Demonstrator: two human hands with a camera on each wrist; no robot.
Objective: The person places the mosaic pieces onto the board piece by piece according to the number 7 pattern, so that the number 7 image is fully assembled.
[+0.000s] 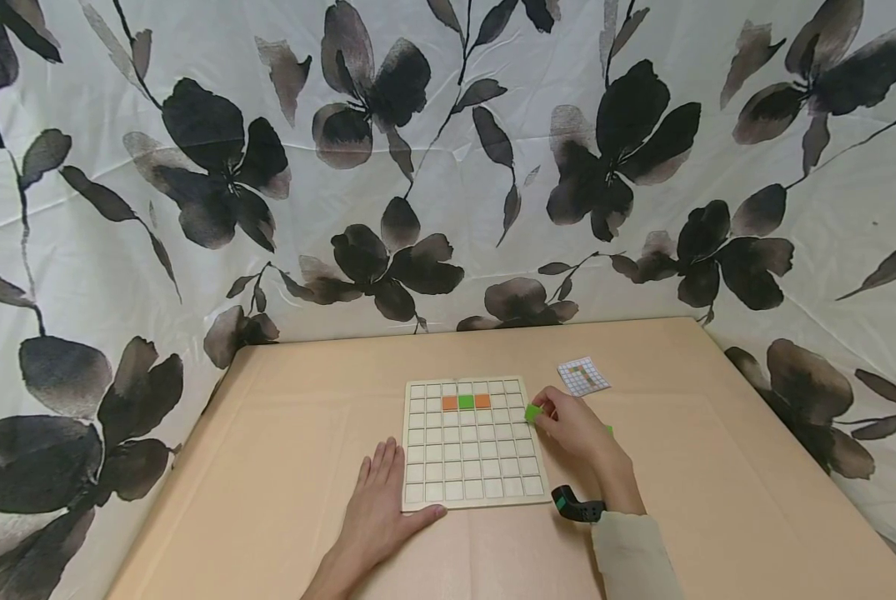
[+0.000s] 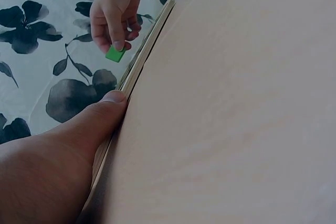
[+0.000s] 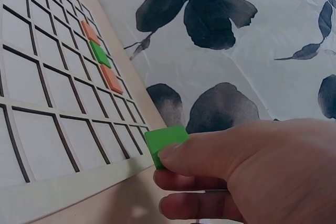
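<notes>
Right hand (image 1: 577,425): thumb and forefinger closed in a pinch on a green tile (image 3: 167,139). Remaining fingers curled in behind, per the right wrist view. Tile sat out at the fingertips, ahead of the palm and on its left side in the head view, most of its flat face uncovered; the thumb covered the lower part.

Position: tile was at the right edge of the grid board (image 1: 473,458), toward the far half. Couldn't tell whether it touched the board or was held just above it.

Left hand (image 1: 382,504): fingers straight and close together along the board's left edge, thumb spread out to the near left corner. Left wrist view had the thumb tip (image 2: 114,96) against the board's edge. It braced the board, no grip on any tile. Held tile was well apart from this hand, across the board.

On the board: a row of three near the far edge, second row down: orange tile (image 1: 449,403), green square (image 1: 466,402), second orange piece (image 1: 483,402), side by side.

Patterned card (image 1: 583,377) lay on the table (image 1: 312,408) just beyond the right hand. Another bit of green (image 1: 609,430) showed behind that hand, mostly hidden. Dark band (image 1: 577,506) at the right wrist.
</notes>
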